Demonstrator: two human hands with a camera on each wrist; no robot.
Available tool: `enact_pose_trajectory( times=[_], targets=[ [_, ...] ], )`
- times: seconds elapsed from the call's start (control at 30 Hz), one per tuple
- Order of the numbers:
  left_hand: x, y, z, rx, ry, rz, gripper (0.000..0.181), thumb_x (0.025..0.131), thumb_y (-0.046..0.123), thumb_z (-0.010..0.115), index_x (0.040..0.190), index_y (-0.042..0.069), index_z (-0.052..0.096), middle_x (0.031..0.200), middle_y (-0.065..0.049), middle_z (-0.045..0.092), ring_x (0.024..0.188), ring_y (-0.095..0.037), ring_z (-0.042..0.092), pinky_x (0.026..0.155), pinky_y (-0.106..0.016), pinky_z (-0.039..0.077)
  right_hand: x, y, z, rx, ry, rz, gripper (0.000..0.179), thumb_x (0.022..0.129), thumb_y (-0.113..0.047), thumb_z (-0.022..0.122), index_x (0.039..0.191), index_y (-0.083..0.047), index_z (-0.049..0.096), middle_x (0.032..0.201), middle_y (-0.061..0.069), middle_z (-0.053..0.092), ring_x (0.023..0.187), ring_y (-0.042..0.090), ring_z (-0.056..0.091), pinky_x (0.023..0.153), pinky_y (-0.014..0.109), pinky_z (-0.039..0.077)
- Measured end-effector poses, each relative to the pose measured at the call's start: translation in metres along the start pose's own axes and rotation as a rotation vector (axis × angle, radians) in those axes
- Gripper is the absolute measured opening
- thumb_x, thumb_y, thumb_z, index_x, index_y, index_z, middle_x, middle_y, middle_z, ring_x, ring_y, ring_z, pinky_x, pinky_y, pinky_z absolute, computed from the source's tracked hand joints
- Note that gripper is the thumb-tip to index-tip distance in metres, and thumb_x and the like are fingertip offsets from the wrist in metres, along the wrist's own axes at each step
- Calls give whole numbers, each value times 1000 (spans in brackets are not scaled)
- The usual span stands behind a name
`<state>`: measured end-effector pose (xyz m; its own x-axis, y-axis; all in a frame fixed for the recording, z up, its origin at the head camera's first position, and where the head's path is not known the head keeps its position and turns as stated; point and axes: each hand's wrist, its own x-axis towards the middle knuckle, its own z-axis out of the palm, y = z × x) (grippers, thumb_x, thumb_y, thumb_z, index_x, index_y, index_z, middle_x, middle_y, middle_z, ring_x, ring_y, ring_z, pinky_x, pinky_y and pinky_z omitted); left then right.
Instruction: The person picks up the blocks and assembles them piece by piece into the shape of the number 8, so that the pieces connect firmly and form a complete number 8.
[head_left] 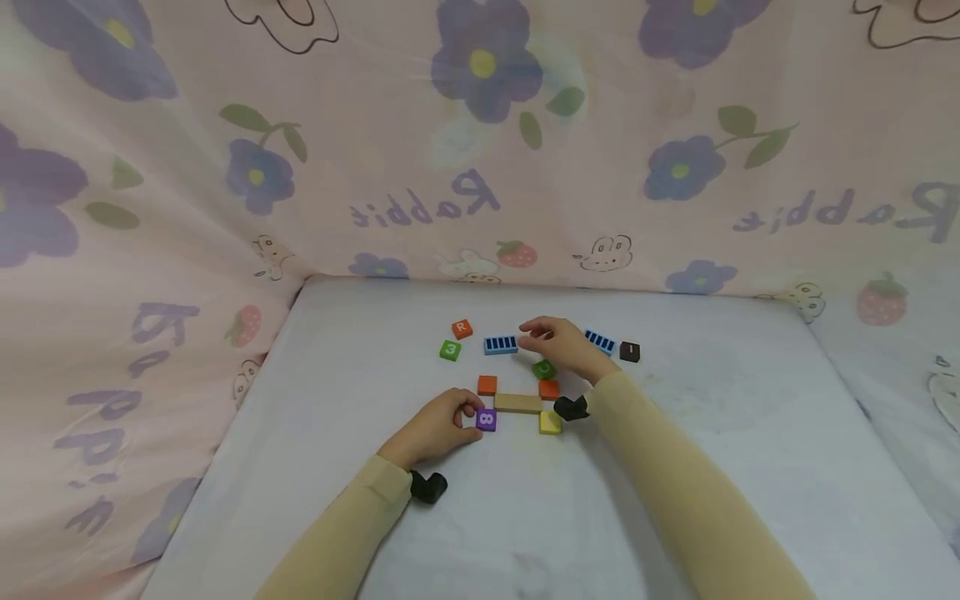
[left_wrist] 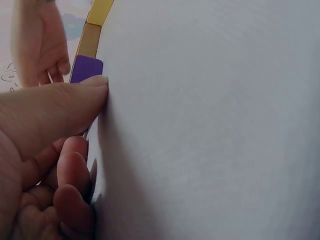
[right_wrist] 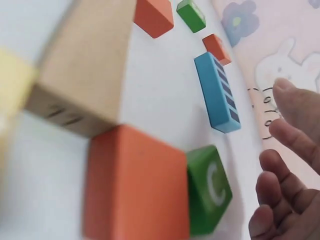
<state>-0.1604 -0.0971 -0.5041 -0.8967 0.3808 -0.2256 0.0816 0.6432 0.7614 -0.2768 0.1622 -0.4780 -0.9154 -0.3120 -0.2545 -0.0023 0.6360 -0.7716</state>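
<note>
My left hand (head_left: 435, 425) pinches a purple block (head_left: 486, 419) marked 8 between thumb and fingers, at the near left corner of a tan wooden plank (head_left: 518, 403). In the left wrist view the thumb lies against the purple block (left_wrist: 87, 69). An orange block (head_left: 487, 384) sits at the plank's far left corner, another orange block (head_left: 549, 389) at the far right, and a yellow block (head_left: 550, 422) at the near right. My right hand (head_left: 562, 343), fingers loosely bent and holding nothing, hovers beside a blue block (head_left: 500, 344) with dark bars. A green C block (right_wrist: 210, 190) lies below that hand.
Beyond the plank, at left, lie an orange R block (head_left: 462, 328) and a green 3 block (head_left: 450, 350). Right of my right hand are a second blue barred block (head_left: 600, 341) and a dark block (head_left: 630, 352). Patterned cloth (head_left: 420, 150) walls the white table's back and sides.
</note>
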Motion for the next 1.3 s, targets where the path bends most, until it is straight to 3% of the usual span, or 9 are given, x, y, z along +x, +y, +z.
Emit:
enact_pose_trajectory(
  times=[0.37,0.6,0.8,1.0,1.3],
  targets=[
    [3,5,6,11,-14,14,33,85,23,76,114,21,61,98,5,54,78,-14,50,67,-30,43,14,-3,0,-4,-62,74,34,91,-40,66,121,-25,64,122,5,54,106,26,51,90,39,45],
    [0,7,3,6,-10,12,32,85,24,76,114,21,61,98,5,54,79,-14,50,69,-31,43,18,-2,6,-69,-46,42,30,90,-39,67,116,-23,66,113,5,57,103,25,50,92,41,41],
    [-1,6,3,6,-7,7,32,86,23,75,115,21,61,98,4,54,79,-15,50,68,-30,43,13,3,3,-104,-20,43,28,91,-39,66,113,-21,66,114,5,57,104,26,50,95,43,42],
    [-1,4,1,16,0,0,33,86,23,75,116,21,61,98,4,54,78,-15,50,67,-31,43,7,12,0,-53,-32,59,31,92,-38,66,115,-18,65,114,6,59,103,26,50,94,42,42],
    [1,-2,1,16,7,-8,35,86,25,75,117,21,60,98,5,55,79,-15,50,67,-31,43,2,24,-1,-70,-15,52,34,91,-42,66,116,-19,66,119,5,58,110,26,50,100,48,38]
  ],
)
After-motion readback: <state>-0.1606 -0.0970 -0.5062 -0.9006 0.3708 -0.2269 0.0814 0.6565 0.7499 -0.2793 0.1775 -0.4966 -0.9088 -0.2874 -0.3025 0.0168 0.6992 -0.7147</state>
